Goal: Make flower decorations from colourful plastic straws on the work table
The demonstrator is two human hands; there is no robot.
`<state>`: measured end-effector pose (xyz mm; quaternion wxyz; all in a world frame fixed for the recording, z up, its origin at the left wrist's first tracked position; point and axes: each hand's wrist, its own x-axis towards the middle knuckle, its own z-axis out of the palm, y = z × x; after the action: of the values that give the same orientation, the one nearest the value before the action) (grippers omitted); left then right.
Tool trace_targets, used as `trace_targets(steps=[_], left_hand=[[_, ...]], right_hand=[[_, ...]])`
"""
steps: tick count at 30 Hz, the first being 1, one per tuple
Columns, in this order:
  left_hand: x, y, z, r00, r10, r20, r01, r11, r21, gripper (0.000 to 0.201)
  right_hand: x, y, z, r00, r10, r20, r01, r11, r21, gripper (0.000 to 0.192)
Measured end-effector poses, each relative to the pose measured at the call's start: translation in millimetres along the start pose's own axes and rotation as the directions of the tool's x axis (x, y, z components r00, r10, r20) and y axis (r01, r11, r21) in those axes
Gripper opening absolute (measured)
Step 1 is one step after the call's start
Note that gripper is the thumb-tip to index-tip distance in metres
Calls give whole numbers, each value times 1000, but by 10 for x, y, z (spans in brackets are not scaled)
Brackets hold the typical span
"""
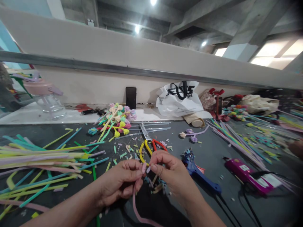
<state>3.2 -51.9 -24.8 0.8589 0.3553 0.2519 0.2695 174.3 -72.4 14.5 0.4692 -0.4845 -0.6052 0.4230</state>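
Observation:
My left hand [121,181] and my right hand [169,171] meet over the dark table [208,148], both pinching the top end of a pink pipe cleaner [137,206]. Its long tail hangs down and curls toward me between my wrists. My fingertips touch at the pink tip. Just beyond my hands lie yellow-handled scissors [145,140] and small cut bits of pipe cleaner. A blue glue gun [197,171] lies right of my right hand.
A heap of coloured pipe cleaners [35,157] covers the left. Finished pipe-cleaner flowers [117,121] lie at the back centre. A magenta glue gun [246,175] with black cords sits right. A white plastic bag [180,97] and a clear jar [48,97] stand by the wall.

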Motion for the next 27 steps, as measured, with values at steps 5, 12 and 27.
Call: trace_targets(steps=[5, 12, 27], left_hand=[[-4, 12, 13, 1000, -17, -9, 17, 999, 47, 9], [-22, 14, 7, 999, -38, -27, 40, 996, 86, 10], [-35, 16, -7, 998, -54, -21, 56, 993, 105, 10]], right_hand=[[-16, -21, 11, 999, -27, 28, 29, 996, -80, 8], [-19, -23, 31, 1000, -19, 1, 19, 993, -115, 7], [-37, 28, 89, 999, -25, -36, 23, 998, -55, 8]])
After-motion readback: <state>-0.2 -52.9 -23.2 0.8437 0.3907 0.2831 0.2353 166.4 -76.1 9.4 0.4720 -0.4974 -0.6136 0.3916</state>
